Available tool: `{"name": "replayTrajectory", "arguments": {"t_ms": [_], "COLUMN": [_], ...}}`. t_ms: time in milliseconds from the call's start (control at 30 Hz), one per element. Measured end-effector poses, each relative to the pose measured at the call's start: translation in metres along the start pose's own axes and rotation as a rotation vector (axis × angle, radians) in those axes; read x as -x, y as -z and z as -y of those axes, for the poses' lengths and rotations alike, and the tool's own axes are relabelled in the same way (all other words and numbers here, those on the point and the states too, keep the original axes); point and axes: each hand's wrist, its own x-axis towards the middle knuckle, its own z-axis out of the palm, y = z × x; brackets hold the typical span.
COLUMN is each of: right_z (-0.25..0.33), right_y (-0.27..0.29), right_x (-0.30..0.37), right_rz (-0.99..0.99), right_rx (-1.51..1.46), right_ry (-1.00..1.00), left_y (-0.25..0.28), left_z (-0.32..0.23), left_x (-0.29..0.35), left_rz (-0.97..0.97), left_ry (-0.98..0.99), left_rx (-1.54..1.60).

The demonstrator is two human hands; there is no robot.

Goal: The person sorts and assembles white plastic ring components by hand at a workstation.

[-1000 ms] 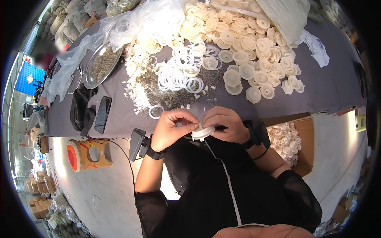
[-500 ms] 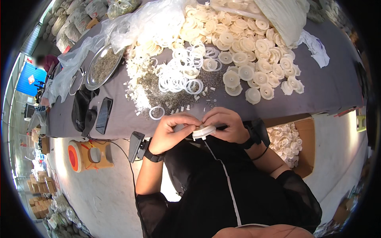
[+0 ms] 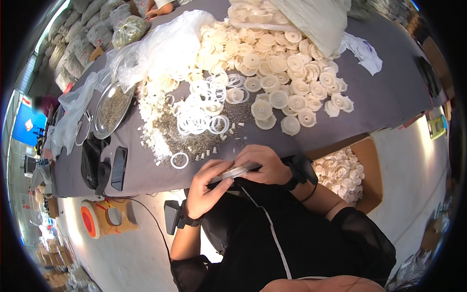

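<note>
A white round plastic disc is held at a tilt between my two hands, just off the table's near edge. My left hand closes on its left side, thumb below and fingers above. On its right side my right hand grips with bent fingers, which hide part of it. Past my hands on the table lie a single white ring, a heap of white rings, many tiny clear pieces and small white plugs. A large pile of cream discs spreads to the right.
A metal tray of small pieces, a phone and a black pouch lie at left. Below the table stand a carton of white parts and a yellow-and-red stool. A person's hand shows at the far edge.
My view has shifted, so the table contents sit further left. The disc has turned in my hands, and my left fingers now lie over its edge. Another person's hand has appeared at the far edge.
</note>
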Motion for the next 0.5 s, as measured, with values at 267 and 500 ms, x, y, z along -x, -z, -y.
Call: {"name": "replayTrajectory", "arguments": {"t_ms": [267,500], "right_z": [-0.004,-0.008], "right_y": [-0.006,-0.002], "right_x": [0.012,0.01], "right_rz": [-0.067,-0.03], "right_rx": [0.001,0.044], "right_ry": [-0.054,0.012], "left_y": [-0.011,-0.018], "left_z": [0.02,0.018], "left_x": [0.006,0.001], "left_rz": [-0.152,-0.134], "left_ry": [-0.062,-0.045], "left_rx": [-0.03,0.045]}}
